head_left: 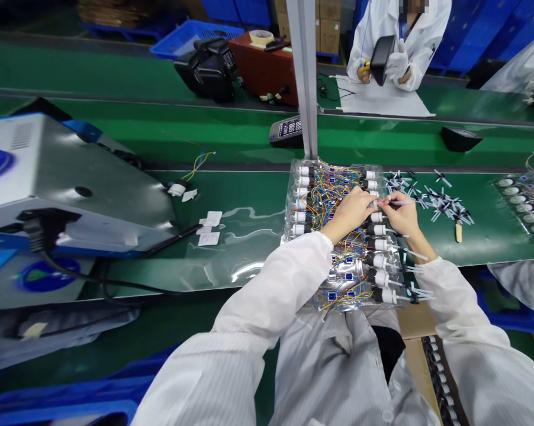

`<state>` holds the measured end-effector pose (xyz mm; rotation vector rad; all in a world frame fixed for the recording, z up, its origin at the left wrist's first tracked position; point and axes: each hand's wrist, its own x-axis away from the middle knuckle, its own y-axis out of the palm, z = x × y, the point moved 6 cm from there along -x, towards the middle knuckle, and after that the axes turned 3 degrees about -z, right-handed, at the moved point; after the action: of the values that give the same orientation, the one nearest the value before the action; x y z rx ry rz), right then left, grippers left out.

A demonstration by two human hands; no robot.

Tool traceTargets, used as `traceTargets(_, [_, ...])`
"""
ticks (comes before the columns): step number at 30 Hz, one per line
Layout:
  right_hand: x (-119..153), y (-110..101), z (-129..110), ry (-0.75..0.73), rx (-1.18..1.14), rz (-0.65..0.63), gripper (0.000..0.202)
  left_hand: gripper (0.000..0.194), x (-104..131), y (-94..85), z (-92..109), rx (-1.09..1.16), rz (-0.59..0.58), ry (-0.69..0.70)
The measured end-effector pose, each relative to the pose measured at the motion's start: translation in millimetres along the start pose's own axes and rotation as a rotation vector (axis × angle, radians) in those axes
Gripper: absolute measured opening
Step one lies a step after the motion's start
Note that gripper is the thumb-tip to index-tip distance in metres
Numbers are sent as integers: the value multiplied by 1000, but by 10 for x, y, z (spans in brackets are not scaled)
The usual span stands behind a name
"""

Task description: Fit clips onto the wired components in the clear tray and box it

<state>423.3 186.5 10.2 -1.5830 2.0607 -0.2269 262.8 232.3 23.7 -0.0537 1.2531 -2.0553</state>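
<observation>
A clear plastic tray (289, 222) holds two columns of white-capped black cylinders (380, 244), with tangled coloured wires (327, 192) and small blue circuit boards between them. My left hand (353, 212) reaches over the wires, its fingertips closed at a cylinder in the right column. My right hand (401, 216) meets it from the right, pinching a small piece with pale blades (398, 203). The fingers hide where that piece and the cylinder meet. Similar pale-bladed pieces (420, 293) stick out from the nearer cylinders. More lie in a loose pile (444, 204) to the right.
A metal-cased machine (102, 183) with a black cable stands at left. A grey post (309, 89) rises behind the tray. One wired cylinder (177, 188) and white paper pieces (209, 238) lie on the green bench. Across it, a co-worker (395, 47) holds a black device.
</observation>
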Motion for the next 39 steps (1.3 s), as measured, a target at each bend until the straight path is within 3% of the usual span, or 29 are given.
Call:
traceTargets(6, [-71,36,15,11,28,-83,23,27,-3,22,-20,13,-18,11])
traceTargets(10, [-70,-125,-27,53,-112,-263,34,32,36,55,30,-32,-36,25])
traceTargets(11, [-49,-238,-14,62,-182,-254,43,36,44,46,48,-49,-18,22])
traceTargets(13, [15,-556,98,100,-250,-97,48,43,45,-2,78,-75,53,12])
traceTargets(15, [120,-853,310,194,-159,84,36,43,7,-57,80,-100,115,-9])
traceTargets(17, [211,-970,528,301,-15,99,30,38,-79,-68,48,-148,93,-37])
traceTargets(22, [157,-673,736,369,168,-84,17,36,-274,48,-38,-279,-100,17])
traceTargets(25, [-34,-475,674,352,257,-83,18,39,-266,75,-62,-290,-108,43])
traceTargets(27, [-145,-459,619,346,291,-74,25,38,-242,67,-70,-277,-90,48])
traceTargets(29, [-204,-583,576,352,307,-60,28,34,-230,34,-84,-243,-44,39])
traceTargets(33, [-236,-1140,458,396,290,7,21,31,-272,-26,-167,-131,29,-2])
traceTargets(36, [-337,-1444,213,362,8,141,21,37,-327,-16,-263,-69,29,-37])
traceTargets(39, [-501,-1310,-133,253,-392,220,32,35,-353,6,-317,-61,22,-45])
